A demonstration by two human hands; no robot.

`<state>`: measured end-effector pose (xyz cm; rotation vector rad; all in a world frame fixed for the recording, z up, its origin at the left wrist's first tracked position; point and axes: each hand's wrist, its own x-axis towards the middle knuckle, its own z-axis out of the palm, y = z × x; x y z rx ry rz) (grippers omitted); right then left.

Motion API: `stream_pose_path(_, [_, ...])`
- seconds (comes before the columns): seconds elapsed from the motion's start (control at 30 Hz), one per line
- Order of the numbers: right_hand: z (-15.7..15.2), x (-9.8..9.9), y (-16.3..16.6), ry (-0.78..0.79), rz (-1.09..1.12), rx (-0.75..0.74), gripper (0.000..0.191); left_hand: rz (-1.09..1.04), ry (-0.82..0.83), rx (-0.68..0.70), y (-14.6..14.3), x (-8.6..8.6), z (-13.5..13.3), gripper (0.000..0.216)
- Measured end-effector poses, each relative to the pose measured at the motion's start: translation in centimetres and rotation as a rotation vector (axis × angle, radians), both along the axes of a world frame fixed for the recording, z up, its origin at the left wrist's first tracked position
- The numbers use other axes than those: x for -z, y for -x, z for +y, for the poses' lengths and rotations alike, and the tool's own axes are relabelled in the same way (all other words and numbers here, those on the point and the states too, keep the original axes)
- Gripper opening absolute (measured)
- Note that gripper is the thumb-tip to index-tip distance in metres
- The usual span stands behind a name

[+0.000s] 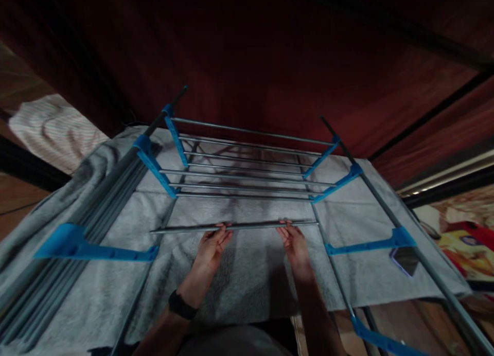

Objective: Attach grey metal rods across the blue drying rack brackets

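Note:
My left hand (pixel 213 245) and my right hand (pixel 293 241) both grip a thin grey metal tube (pixel 254 226), held nearly level between the two sides of a rack frame. Ahead of it, several similar tubes (pixel 247 177) span between blue plastic brackets (pixel 156 165) on the left and matching brackets (pixel 335 183) on the right. Closer to me, a left blue bracket (pixel 96 248) and a right blue bracket (pixel 365 245) have no tube between them. The held tube's ends look apart from these brackets. A dark band (pixel 182 304) circles my left wrist.
Several loose grey tubes (pixel 87 232) lie bundled along the left side. A grey blanket (pixel 239 273) lies under the frame. A phone (pixel 405 261) rests by the right upright. Dark red fabric (pixel 247 57) hangs behind, and a striped cloth (pixel 57 129) sits at left.

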<state>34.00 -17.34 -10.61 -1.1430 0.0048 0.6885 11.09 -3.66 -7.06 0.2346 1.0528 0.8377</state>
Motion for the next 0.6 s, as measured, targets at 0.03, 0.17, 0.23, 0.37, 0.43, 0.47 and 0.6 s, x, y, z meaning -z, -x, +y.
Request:
stream_pose_path(0.03, [-0.4,-0.1,-0.9,0.0,0.005,0.027,0.028,0.005,0.007,0.005,0.0,-0.1,0.1,0.021])
stream_pose_path(0.17, [-1.9,0.0,-3.8,-0.004,-0.018,0.126,0.025,0.017,0.008,0.014,0.0,-0.4,0.2,0.021])
stream_pose_path(0.23, [-2.5,0.2,-4.8,-0.01,-0.046,0.155,0.023,0.027,0.008,0.014,-0.1,-0.6,0.2,0.021])
stream_pose_path(0.37, [-3.3,0.8,-5.9,-0.009,-0.045,0.194,0.017,0.048,0.019,-0.003,-0.3,-1.1,0.2,0.024])
stream_pose_path(0.43, [-3.5,1.1,-6.2,-0.005,-0.026,0.193,0.014,0.059,0.036,-0.019,-0.4,-1.2,0.2,0.027])
stream_pose_path(0.47, [-3.6,1.2,-6.3,-0.005,-0.018,0.19,0.013,0.061,0.043,-0.022,-0.4,-1.3,0.2,0.027])
stream_pose_path(0.6, [-3.7,1.4,-6.9,-0.019,-0.007,0.201,0.009,0.068,0.037,0.006,0.0,-1.0,0.4,0.023])
